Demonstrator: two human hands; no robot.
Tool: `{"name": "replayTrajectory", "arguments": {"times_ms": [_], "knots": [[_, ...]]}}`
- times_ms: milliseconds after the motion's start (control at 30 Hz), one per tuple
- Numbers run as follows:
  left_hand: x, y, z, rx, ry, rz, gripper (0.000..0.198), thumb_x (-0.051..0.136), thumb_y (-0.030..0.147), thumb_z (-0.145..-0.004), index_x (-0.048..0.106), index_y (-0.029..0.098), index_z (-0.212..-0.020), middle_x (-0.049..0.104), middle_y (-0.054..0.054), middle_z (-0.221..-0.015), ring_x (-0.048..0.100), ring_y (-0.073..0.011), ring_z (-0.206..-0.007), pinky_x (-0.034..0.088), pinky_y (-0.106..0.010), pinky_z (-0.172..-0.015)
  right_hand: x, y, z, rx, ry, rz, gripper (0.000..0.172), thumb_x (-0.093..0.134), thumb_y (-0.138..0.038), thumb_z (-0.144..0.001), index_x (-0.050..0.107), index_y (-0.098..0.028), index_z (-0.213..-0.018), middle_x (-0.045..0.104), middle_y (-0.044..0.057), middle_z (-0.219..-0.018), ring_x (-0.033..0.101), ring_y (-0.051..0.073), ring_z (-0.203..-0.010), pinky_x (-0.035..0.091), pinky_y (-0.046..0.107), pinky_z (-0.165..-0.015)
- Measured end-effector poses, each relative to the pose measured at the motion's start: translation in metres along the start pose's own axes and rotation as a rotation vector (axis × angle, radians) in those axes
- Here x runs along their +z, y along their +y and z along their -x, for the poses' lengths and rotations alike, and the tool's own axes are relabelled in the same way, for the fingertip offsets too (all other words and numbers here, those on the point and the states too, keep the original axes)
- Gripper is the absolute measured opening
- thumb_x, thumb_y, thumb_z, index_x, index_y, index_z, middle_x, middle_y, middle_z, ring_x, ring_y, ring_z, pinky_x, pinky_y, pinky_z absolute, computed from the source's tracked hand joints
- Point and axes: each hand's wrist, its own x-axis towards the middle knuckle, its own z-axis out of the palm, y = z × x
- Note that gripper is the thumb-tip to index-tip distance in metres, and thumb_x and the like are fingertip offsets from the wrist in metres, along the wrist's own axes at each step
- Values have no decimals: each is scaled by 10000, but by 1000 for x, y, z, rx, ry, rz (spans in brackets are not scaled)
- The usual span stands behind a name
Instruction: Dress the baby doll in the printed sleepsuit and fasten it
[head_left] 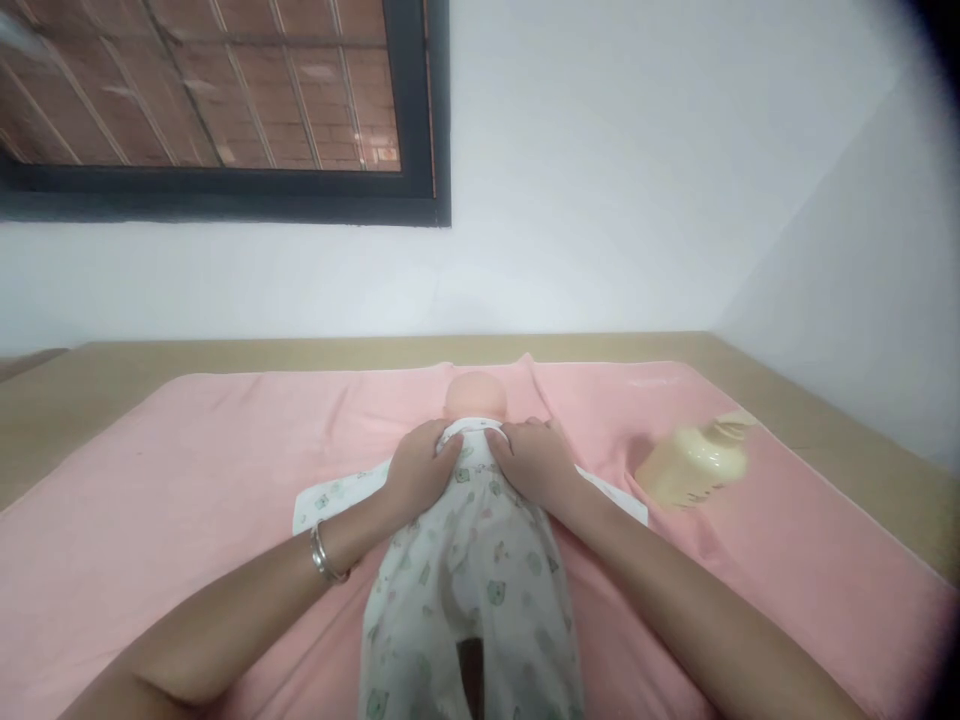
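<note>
A baby doll (476, 393) lies on a pink towel, the smooth bald top of its head pointing away from me. It wears a white baby romper (480, 560) printed with green bears, its sleeves spread to both sides and its legs towards me. My left hand (424, 465) is closed at the left shoulder, thumb on the collar edge. At the right shoulder my right hand (536, 460) is closed in the same way, its thumb on the collar. Most fingertips are hidden behind the shoulders. The doll's face is out of sight.
The pink towel (247, 480) covers much of a wooden surface (757, 390). A glossy pale yellow object (694, 465), its kind unclear, lies to the right on the towel. Behind are a white wall (585, 200) and a dark-framed window (416, 100) at upper left.
</note>
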Motion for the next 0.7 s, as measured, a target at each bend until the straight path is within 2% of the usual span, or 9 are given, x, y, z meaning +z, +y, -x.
{"name": "replayTrajectory", "arguments": {"times_ms": [267,700], "knots": [[0,1,0,3,13,9,287,352,388,-877,571,208,-832,630,-21,-861,566,-198,-810,428,-321,-731,2,1,0,-1,5,-37,497,222,-391,-950,606,-186,-710,645,71,-722,517,204,-750,272,339,-749],[0,0,1,17,-4,20,293,348,380,-887,590,216,-897,640,-34,-924,566,-212,-859,417,-335,-761,2,2,0,-9,4,-30,482,220,-374,-945,594,-184,-707,643,68,-726,508,201,-744,258,332,-730]]}}
